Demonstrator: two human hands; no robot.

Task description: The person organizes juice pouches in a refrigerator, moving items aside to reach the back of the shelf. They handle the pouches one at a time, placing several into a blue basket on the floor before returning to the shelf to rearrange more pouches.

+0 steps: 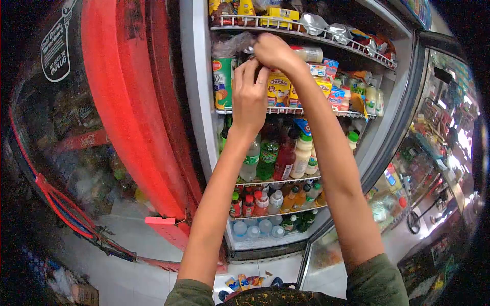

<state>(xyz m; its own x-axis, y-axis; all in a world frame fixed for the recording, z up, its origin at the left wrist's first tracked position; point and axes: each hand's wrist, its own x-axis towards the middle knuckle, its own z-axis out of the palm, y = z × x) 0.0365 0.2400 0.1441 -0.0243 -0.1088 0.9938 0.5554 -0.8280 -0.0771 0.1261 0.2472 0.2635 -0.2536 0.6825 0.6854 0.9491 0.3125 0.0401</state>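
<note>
Both of my arms reach into an open fridge, up to its second shelf. My right hand (275,52) is closed, bent at the wrist beside a crumpled clear plastic bag (234,45); its fingertips are hidden. Just below it, my left hand (250,87) is raised with curled fingers at a small dark gap; what it grips cannot be made out. Left of that hand stands a green Del Monte can (222,81). Yellow Chuckie drink boxes (278,91) line the shelf to its right. A pale bottle or tube (309,54) lies on top of the boxes, behind my right hand.
Lower shelves hold soda bottles (268,159), white-yellow bottles (302,155) and small red-capped bottles (261,203). A wire rail (301,31) edges the top shelf. The glass door (408,137) stands open at right. A red cooler (127,117) is at left. Colourful packets (245,281) lie low near my body.
</note>
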